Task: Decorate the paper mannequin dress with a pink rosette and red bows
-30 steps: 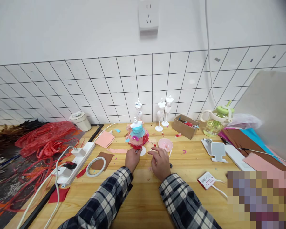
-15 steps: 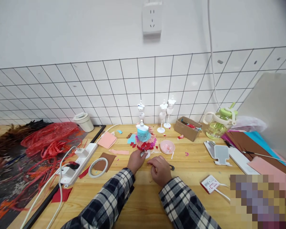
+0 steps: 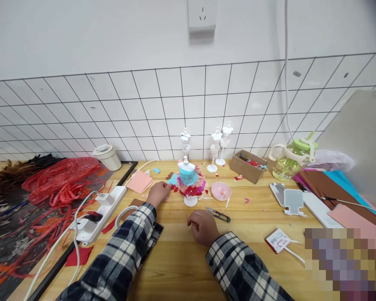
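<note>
A small white dress-form mannequin (image 3: 186, 162) stands upright on its round base, wearing a light blue paper bodice (image 3: 187, 176) and a ruffled skirt (image 3: 192, 189) of red, pink and magenta paper. To its left, my left hand (image 3: 159, 193) stretches forward, fingertips drawn together at red paper scraps and a light blue paper piece (image 3: 173, 179). Whatever those fingertips pinch, if anything, is too small to make out. My right hand (image 3: 203, 228) rests on the table, fingers curled in and nothing visible in them. Just beyond it lie black thread snips (image 3: 219, 215).
Behind stand several bare white mannequins (image 3: 215, 150). A pink bowl (image 3: 221, 191), a cardboard box (image 3: 249, 167) and a green-lidded jug (image 3: 293, 161) are to the right. Leftward are a tape roll (image 3: 125, 215), pink paper squares (image 3: 139, 182) and a power strip (image 3: 102, 215) with cords.
My left hand has left the mannequin's base and moved left to the paper scraps. My right hand has drawn back slightly, uncovering the thread snips. The view has shifted a little.
</note>
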The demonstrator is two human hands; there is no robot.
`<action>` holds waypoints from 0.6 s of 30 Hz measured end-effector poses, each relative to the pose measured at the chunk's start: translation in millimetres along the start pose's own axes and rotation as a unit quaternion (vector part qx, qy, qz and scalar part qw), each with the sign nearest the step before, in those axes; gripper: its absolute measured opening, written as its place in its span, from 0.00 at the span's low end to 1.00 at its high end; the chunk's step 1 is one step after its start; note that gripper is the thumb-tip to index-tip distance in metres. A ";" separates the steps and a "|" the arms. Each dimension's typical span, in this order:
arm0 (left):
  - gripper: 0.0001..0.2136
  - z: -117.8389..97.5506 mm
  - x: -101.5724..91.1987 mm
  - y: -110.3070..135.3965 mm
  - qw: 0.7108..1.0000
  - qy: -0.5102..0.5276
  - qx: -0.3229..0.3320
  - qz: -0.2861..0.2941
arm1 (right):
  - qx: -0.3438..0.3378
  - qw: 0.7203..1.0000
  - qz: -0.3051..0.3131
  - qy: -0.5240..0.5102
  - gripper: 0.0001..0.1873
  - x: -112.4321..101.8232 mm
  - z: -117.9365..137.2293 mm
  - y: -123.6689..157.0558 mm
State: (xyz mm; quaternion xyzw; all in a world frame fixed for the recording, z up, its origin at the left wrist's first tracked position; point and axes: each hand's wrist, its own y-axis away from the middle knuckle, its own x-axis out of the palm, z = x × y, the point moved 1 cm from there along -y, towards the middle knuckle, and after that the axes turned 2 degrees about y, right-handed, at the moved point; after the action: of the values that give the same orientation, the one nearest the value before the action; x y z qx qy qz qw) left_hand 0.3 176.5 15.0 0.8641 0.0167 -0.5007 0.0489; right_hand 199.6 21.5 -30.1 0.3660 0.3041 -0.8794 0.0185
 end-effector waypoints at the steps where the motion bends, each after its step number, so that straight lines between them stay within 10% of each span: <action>1: 0.14 -1.6 1.7 -5.0 1.000 -0.004 -0.011 0.012 | 0.004 1.000 0.003 0.004 0.13 -0.6 -1.1 -0.5; 9: 0.08 -4.8 17.2 -4.1 0.999 0.019 -0.028 0.013 | 0.036 0.999 0.012 0.022 0.14 -1.3 -6.1 -3.1; 14: 0.11 1.6 -2.8 30.0 0.993 0.040 0.050 -0.100 | 0.060 0.998 -0.004 0.014 0.13 0.0 -9.5 -4.2; 16: 0.10 13.3 -15.3 58.7 0.955 0.026 0.183 -0.233 | 0.069 0.998 -0.010 -0.004 0.13 -1.6 -9.6 -4.4; 18: 0.04 29.1 -25.6 93.0 0.859 -0.023 0.379 -0.344 | 0.074 0.996 -0.012 -0.036 0.12 -5.3 -5.9 -4.7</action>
State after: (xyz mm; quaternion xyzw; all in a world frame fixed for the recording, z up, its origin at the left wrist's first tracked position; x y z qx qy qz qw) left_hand -30.3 81.5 29.1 0.7432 0.1204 -0.4731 -0.4575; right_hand 206.0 27.6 -27.4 0.3304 0.2414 -0.9124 -0.0088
